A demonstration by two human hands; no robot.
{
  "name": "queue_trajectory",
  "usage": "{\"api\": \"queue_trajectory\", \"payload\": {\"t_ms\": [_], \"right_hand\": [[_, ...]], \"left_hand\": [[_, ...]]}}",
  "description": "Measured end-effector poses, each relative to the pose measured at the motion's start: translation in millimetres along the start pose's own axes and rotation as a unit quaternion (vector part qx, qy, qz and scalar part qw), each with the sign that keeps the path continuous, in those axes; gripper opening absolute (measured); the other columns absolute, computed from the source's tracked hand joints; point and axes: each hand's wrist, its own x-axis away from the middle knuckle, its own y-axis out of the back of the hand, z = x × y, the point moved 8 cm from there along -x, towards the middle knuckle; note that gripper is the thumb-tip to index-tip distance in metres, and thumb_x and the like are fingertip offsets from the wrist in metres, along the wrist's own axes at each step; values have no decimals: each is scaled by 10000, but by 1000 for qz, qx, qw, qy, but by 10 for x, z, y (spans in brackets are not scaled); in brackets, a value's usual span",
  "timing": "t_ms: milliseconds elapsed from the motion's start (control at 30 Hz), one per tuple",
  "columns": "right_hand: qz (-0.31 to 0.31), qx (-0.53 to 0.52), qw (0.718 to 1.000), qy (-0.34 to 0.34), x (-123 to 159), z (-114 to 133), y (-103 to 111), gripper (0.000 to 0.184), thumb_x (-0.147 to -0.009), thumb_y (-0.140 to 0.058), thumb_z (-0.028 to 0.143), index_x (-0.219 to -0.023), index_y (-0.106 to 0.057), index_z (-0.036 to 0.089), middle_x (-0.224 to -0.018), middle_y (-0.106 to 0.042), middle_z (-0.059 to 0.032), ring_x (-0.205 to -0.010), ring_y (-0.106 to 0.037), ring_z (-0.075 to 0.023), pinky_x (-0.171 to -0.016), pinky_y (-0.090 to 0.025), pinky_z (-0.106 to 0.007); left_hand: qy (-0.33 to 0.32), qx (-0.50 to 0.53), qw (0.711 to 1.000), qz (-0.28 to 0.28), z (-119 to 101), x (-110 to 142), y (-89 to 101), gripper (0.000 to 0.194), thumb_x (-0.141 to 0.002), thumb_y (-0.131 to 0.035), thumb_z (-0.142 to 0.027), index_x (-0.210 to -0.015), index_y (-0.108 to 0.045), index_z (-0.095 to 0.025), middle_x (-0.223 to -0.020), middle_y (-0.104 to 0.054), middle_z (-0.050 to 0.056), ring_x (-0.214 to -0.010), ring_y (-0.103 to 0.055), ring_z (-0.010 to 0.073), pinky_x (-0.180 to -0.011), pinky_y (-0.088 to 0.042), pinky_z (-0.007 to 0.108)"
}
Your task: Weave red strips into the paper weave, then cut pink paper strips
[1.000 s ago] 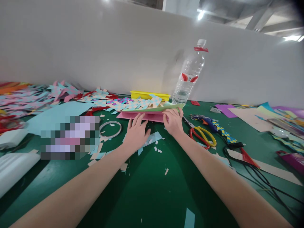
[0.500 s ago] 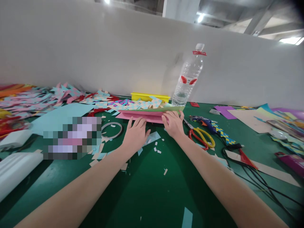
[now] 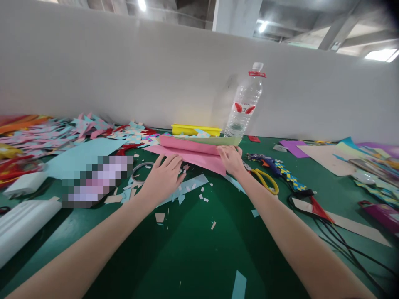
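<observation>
Pink paper (image 3: 202, 159) was creased, flap (image 3: 187, 144) not yet flat; my right grip (image 3: 231, 160) pinched it; my left grip (image 3: 163, 176) lay open.

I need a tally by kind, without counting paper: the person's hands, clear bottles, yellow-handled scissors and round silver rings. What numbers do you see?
Left hand and right hand, both at the pink paper: 2
Clear bottle: 1
Yellow-handled scissors: 1
Silver ring: 1
Total: 5

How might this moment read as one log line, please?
left hand: fingers spread at pink paper | right hand: on its right end | green paper: behind pink paper | yellow-handled scissors: farther right
</observation>
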Motion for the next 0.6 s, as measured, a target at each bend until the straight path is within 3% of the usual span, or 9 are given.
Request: {"api": "queue_trajectory", "payload": {"t_ms": [133,267,433,600], "right_hand": [[-3,-6,1000,-7,-14,-26,30,516,-968,-228,499,-912,-691,279,-1129,-683,-8,-1058,-575,-229,-957,-284,-465],[0,-3,1000,8,-10,21,52,478,-966,-259,491,-985,-689,282,-1169,-664,-18,-1108,-548,-221,-987,-262,-454],[0,5,1000,23,-5,52,50,459,-967,-273,484,-1028,-683,284,-1179,-659,-20,-1123,-536,-214,-1016,-224,-460],[1,18,999,46,25,87,45,441,-975,-276,459,-1026,-676,282,-1170,-664,-9,-1119,-534,-205,-1063,-150,-468]], "left_hand": [[-24,-17,1000,-5,-9,103,108,413,-957,-343,-310,-1249,-539,-93,-1319,-520,162,-1268,-427,297,-1120,-171,490],[-71,-63,996,0,-134,243,249,412,-954,-341,-277,-1212,-572,-55,-1300,-534,184,-1252,-439,315,-1102,-218,512],[-137,-97,986,8,-534,528,509,373,-930,-345,-211,-1069,-679,-120,-1151,-639,141,-1018,-591,286,-1041,-328,503],[-161,-35,985,-47,-1000,889,755,306,-899,-443,-274,-985,-720,-180,-1045,-690,99,-963,-599,271,-1043,-328,458]]}}
